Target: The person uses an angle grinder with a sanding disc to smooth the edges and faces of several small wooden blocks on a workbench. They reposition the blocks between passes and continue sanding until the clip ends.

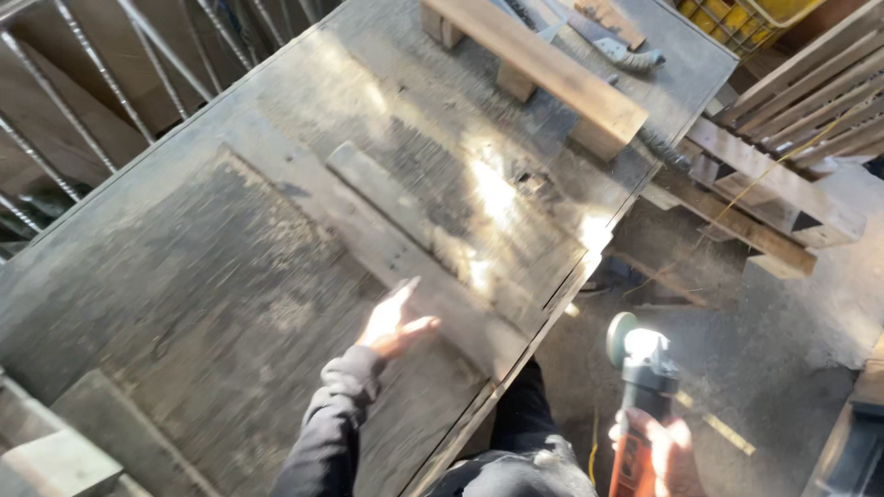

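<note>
A large weathered wooden panel (276, 276) lies flat across the worktop, its raised inner frame strip (405, 244) running diagonally under bright sunlight. At the far end rest a small wooden bench-like frame (543, 64) and a hand saw (599, 37); beyond them a yellow crate (746, 18) stands at the top edge, its contents too small to tell. Stacked wooden pallets (783, 184) stand to the right on the concrete floor (783, 340), and metal bars (92, 74) line the left. The left hand (394, 324), in a dark sleeve, lies on the panel just beside the strip, fingers (401, 293) released and spread flat. The right hand (656, 451), clear of the panel's edge and over the floor, has its fingers clenched around an orange-bodied angle grinder (637, 387), disc end pointing away.
</note>
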